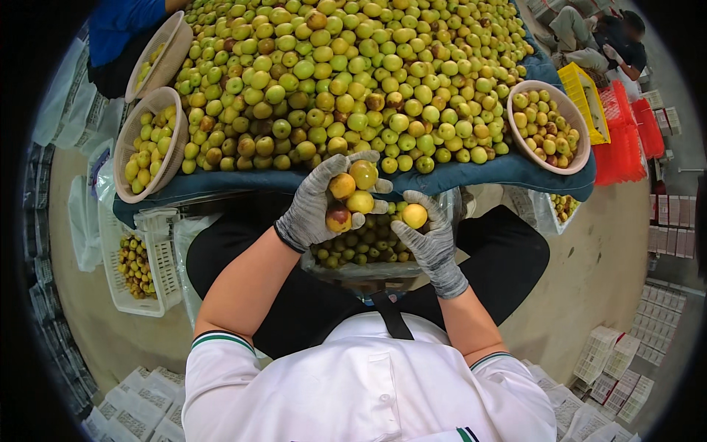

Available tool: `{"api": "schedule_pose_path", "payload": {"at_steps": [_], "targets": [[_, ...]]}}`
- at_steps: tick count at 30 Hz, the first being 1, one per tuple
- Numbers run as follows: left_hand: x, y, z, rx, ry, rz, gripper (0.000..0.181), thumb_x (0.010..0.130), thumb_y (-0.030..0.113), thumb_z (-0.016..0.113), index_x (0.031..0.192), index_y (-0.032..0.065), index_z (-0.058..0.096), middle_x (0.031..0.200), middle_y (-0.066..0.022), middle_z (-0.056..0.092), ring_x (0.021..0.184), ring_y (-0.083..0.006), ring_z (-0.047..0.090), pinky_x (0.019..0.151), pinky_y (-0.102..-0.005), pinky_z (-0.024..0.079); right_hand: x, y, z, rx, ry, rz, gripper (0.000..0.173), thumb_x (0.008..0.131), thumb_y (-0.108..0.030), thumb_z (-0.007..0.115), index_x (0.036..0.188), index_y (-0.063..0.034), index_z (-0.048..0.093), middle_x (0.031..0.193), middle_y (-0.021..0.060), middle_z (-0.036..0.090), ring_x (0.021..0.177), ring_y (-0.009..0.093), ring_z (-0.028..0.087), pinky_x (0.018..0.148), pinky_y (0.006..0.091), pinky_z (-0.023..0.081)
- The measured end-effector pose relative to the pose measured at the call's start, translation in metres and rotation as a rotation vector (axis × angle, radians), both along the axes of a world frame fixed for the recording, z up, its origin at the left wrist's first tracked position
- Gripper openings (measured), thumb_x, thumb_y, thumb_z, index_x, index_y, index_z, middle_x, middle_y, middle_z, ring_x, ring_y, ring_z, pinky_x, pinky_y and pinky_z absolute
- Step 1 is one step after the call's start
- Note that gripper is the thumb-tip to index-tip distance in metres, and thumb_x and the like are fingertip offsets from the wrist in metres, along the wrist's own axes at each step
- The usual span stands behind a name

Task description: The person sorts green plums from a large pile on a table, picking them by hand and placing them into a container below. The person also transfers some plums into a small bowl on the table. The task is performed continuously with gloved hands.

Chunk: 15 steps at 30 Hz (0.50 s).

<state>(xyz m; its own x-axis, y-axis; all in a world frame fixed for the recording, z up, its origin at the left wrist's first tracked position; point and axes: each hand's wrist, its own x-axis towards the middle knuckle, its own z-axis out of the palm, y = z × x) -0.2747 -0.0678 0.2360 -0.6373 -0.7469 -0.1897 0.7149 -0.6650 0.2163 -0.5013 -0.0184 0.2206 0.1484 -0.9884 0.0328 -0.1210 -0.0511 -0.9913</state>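
Observation:
My left hand [310, 209], in a grey knit glove, is turned palm up and cradles several yellow-green jujubes [360, 201]; one of them has a dark brown patch. Close by on the right, my right hand [433, 243], gloved alike, holds a single yellow jujube [414, 215] between thumb and fingers. Both hands are just short of the near edge of a table covered in dark blue padded cloth [469, 175]. A large heap of jujubes [331, 72] covers it. Below my hands, between my knees, a container with a clear plastic liner [381, 269] holds more jujubes, partly hidden.
Pink baskets of jujubes stand at the table's left [178, 141] and right [581, 130] edges. A white crate [171, 284] with browner jujubes sits on the floor at left. Another person [624, 47] sits at far right near red crates [624, 149]; a blue sleeve [124, 27] shows upper left.

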Motion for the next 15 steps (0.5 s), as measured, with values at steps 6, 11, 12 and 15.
{"api": "schedule_pose_path", "payload": {"at_steps": [6, 11, 12, 15], "targets": [[-0.008, 0.003, -0.006, -0.246, -0.399, 0.125, 0.058, 0.092, 0.033, 0.066, 0.139, 0.0077, 0.042, 0.116, -0.0201, 0.060, 0.097, -0.0304, 0.068, 0.069, -0.0305, 0.060, 0.010, -0.007, -0.017, 0.456, -0.737, -0.008, 0.033, 0.089, -0.022, 0.072, 0.114, -0.0048, 0.060, 0.111, 0.0051, 0.062, 0.102, 0.017, 0.060, 0.092, 0.0333, 0.052], [-0.025, 0.012, -0.013, -1.361, -1.468, 0.500, 0.068, 0.079, 0.025, 0.079, 0.136, 0.0084, 0.048, 0.123, -0.0171, 0.056, 0.102, -0.0297, 0.064, 0.092, -0.0387, 0.053, 0.046, -0.010, -0.001, 0.884, -1.408, -0.019, 0.065, 0.094, -0.061, 0.047, 0.133, -0.0102, 0.053, 0.138, 0.0135, 0.051, 0.128, 0.032, 0.049, 0.108, 0.0519, 0.041], [-0.030, 0.015, -0.002, -1.438, -1.598, 0.419, 0.074, 0.071, 0.024, 0.083, 0.135, 0.0057, 0.049, 0.127, -0.0190, 0.054, 0.116, -0.0358, 0.057, 0.100, -0.0442, 0.047, 0.043, -0.009, -0.010, 0.946, -1.508, -0.022, 0.065, 0.094, -0.061, 0.047, 0.136, -0.0123, 0.051, 0.141, 0.0131, 0.048, 0.130, 0.033, 0.047, 0.108, 0.0547, 0.040], [-0.031, 0.013, -0.006, -1.481, -1.563, 0.409, 0.085, 0.067, 0.026, 0.087, 0.138, 0.0047, 0.046, 0.131, -0.0199, 0.052, 0.121, -0.0384, 0.053, 0.105, -0.0459, 0.043, 0.037, -0.011, -0.011, 0.973, -1.493, -0.042, 0.067, 0.093, -0.061, 0.046, 0.143, -0.0167, 0.045, 0.146, 0.0122, 0.044, 0.134, 0.035, 0.042, 0.108, 0.0620, 0.036]]}}
